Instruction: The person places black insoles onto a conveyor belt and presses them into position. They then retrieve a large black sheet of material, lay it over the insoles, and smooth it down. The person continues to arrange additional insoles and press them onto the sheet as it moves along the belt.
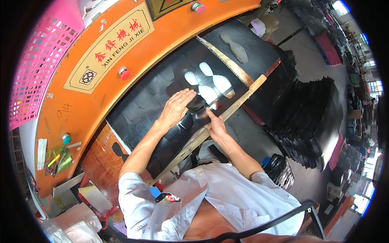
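Observation:
A black sheet point(135, 107) marked with sole-shaped outlines lies on the work surface in front of me. My left hand point(178, 107) is open, laid flat with its fingers stretched over the sheet, beside a dark sole-shaped piece point(197, 104). Across that piece, my right hand point(216, 125) is closed at the wooden bar point(233, 108), thumb pointing up toward the piece. Its other fingers are partly hidden, so what they hold is unclear. Bright sole-shaped patches point(207, 94) shine just beyond my hands; whether they are pieces or glare I cannot tell.
An orange machine beam point(133, 56) with red knobs point(125, 73) arches over the far side. A grey sole-shaped piece point(234, 47) lies at the far right end. Stacked black sheets point(304, 121) stand to the right, a pink basket point(48, 52) at the upper left.

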Demonstrator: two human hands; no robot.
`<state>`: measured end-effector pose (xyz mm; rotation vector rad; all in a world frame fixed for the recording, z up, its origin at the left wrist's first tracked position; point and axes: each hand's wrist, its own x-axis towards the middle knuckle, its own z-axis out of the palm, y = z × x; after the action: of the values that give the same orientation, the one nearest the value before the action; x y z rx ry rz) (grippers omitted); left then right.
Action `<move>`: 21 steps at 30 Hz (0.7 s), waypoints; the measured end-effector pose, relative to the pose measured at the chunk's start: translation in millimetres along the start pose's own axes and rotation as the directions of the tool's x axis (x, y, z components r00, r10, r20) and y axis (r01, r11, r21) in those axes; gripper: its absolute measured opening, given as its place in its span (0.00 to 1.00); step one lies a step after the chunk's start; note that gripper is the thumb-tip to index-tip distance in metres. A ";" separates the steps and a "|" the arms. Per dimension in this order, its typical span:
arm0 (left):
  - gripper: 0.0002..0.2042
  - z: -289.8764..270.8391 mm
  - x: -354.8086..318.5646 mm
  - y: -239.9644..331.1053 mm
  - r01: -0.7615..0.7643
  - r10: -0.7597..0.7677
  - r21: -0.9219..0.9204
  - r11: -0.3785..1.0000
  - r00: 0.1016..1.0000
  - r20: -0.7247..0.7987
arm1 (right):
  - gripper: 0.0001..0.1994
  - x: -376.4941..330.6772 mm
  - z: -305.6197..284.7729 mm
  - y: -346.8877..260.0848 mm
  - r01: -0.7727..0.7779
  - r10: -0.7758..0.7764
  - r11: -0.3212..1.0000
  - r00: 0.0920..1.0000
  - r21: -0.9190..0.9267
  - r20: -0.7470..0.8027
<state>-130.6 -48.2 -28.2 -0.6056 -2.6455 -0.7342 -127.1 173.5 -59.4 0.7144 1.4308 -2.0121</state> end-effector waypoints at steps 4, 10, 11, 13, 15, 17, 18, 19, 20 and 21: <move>0.25 -22.5 8.1 -12.8 0.560 -0.748 -0.530 0.637 0.614 -0.250 | 0.18 -2.8 -5.1 2.6 0.033 -0.037 0.999 0.993 0.040 0.112; 0.21 -64.3 -3.0 -3.5 0.174 -0.689 -0.799 0.576 0.630 -0.359 | 0.41 -24.9 -2.0 13.2 0.129 -0.020 0.934 0.949 -0.332 0.314; 0.21 -70.6 -5.4 -3.9 0.150 -0.663 -0.748 0.647 0.596 -0.453 | 0.45 -29.7 3.1 18.9 0.136 -0.025 0.942 0.940 -0.308 0.340; 0.23 -77.2 -11.9 -6.8 0.203 -0.513 -0.515 0.833 0.631 -0.582 | 0.46 -37.3 8.8 28.1 -0.022 0.114 0.964 0.935 -0.266 0.336; 0.20 -72.3 -22.0 -6.5 0.154 -0.232 -0.196 0.968 0.845 -0.482 | 0.44 -40.3 11.2 35.6 -0.103 0.156 0.976 0.945 -0.192 0.286; 0.28 -60.4 -33.2 -4.8 0.092 -0.092 -0.006 0.996 0.985 -0.148 | 0.43 -40.0 10.2 39.8 -0.132 0.165 0.979 0.961 -0.156 0.220; 0.33 -52.8 -40.6 -0.1 0.047 -0.047 0.006 0.999 0.999 0.027 | 0.39 -38.3 8.7 40.2 -0.183 0.198 0.980 0.948 -0.079 0.249; 0.35 -44.8 -46.5 4.2 0.144 -0.129 -0.053 0.988 0.966 0.225 | 0.36 -36.0 6.7 40.1 -0.237 0.228 0.972 0.934 -0.003 0.275; 0.36 -38.4 -51.0 6.6 0.236 -0.173 -0.100 0.967 0.889 0.423 | 0.32 -33.9 3.9 39.4 -0.276 0.236 0.957 0.919 0.088 0.317; 0.37 -35.7 -56.2 7.6 0.208 -0.149 -0.115 0.971 0.909 0.389 | 0.25 -31.0 2.6 39.4 -0.307 0.237 0.943 0.891 0.130 0.386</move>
<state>-71.9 -79.3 -19.4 -0.6010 -3.0533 -0.9677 -77.8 164.7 -62.6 0.5441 0.8800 -1.9443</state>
